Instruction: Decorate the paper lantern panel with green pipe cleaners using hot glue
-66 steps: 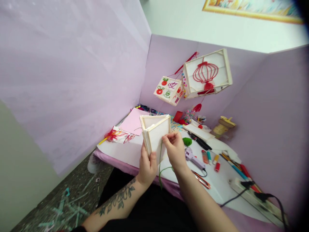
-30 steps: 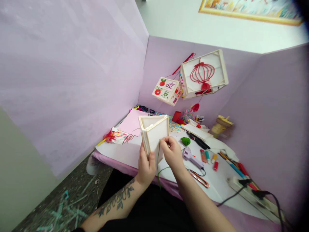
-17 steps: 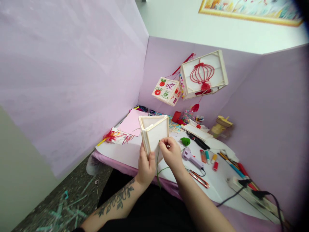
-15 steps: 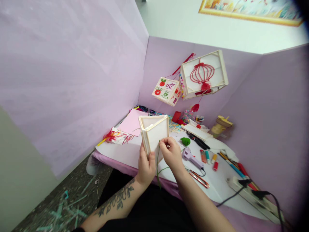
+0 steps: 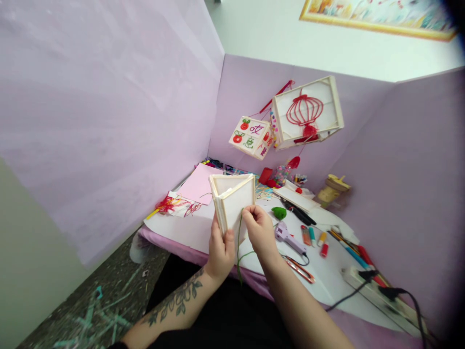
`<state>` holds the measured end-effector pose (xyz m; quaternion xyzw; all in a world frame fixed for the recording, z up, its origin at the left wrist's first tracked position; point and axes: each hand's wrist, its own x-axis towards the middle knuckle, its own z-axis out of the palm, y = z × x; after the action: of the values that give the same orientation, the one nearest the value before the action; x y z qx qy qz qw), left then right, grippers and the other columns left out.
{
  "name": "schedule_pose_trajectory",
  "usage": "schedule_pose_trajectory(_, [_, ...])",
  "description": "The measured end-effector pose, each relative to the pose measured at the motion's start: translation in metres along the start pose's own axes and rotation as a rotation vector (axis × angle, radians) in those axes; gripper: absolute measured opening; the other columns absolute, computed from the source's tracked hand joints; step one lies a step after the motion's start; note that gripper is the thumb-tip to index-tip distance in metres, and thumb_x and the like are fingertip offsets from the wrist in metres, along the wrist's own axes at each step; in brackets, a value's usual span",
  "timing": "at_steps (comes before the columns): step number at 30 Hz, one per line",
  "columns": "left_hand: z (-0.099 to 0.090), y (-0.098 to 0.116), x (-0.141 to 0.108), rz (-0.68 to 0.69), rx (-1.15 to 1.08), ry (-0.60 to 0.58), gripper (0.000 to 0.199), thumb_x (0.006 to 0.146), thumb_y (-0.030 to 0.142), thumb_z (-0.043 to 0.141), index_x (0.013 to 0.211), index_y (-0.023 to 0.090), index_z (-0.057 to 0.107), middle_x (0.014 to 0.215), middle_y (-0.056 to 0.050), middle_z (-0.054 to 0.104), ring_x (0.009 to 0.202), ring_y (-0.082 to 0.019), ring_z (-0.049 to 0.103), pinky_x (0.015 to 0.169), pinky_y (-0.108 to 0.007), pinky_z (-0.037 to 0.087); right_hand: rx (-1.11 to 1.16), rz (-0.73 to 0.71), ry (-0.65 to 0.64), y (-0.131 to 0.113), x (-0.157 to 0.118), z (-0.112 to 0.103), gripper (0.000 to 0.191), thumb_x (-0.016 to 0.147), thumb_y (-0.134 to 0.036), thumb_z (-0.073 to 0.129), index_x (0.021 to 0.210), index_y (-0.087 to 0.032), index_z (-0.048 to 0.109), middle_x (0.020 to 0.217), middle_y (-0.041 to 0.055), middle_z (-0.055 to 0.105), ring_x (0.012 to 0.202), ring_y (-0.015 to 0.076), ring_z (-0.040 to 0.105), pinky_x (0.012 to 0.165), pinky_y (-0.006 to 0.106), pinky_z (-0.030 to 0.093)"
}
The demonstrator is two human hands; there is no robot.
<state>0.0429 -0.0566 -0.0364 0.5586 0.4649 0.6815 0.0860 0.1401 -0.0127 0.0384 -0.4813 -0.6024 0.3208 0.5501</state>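
My left hand (image 5: 221, 249) grips a small white lantern frame (image 5: 238, 201) with pale wooden edges and a three-sided open top. The thumb lies across its lower front and the fingers wrap behind. At the frame's right side, my right hand (image 5: 259, 228) pinches the end of a green yarn (image 5: 239, 242) between thumb and fingertips, close to the white panel. Below the pinch the strand hangs down past the table edge, and a loop runs off to the right. A ball of green yarn (image 5: 279, 213) lies on the table beyond my right hand.
A lilac glue gun (image 5: 290, 238), an orange utility knife (image 5: 300, 270), coloured markers (image 5: 312, 236) and black pliers or scissors (image 5: 298, 212) lie to the right, near a power strip (image 5: 378, 295). Decorated lanterns (image 5: 305, 114) hang ahead. Red yarn (image 5: 167, 204) and pink paper (image 5: 198, 184) lie left.
The lantern frame and both hands have shifted very slightly to the right. The right hand still pinches the yarn beside the panel.
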Motion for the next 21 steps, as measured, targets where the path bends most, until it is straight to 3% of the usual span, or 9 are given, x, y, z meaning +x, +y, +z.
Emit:
schedule_pose_trajectory(7, [0.0019, -0.0021, -0.0026, 0.053, -0.002, 0.017, 0.057, 0.095, 0.022, 0.044, 0.148, 0.015, 0.023, 0.145, -0.022, 0.043, 0.136, -0.026, 0.042, 0.107, -0.040, 0.042, -0.048, -0.036, 0.001, -0.0044, 0.0017, -0.0003, 0.015, 0.074, -0.033, 0.056, 0.069, -0.019, 0.056, 0.068, -0.0011, 0.053, 0.066, 0.0164, 0.049, 0.064, 0.029, 0.039])
schedule_pose_trajectory(21, [0.0007, -0.0019, -0.0023, 0.024, -0.022, -0.004, 0.054, 0.096, 0.025, 0.044, 0.146, 0.014, 0.025, 0.143, -0.023, 0.044, 0.136, -0.026, 0.042, 0.107, -0.043, 0.043, -0.096, -0.157, -0.006, -0.0006, -0.0003, -0.0065, 0.021, 0.083, -0.036, 0.053, 0.072, -0.019, 0.058, 0.070, 0.0004, 0.056, 0.070, 0.0170, 0.052, 0.066, 0.030, 0.041])
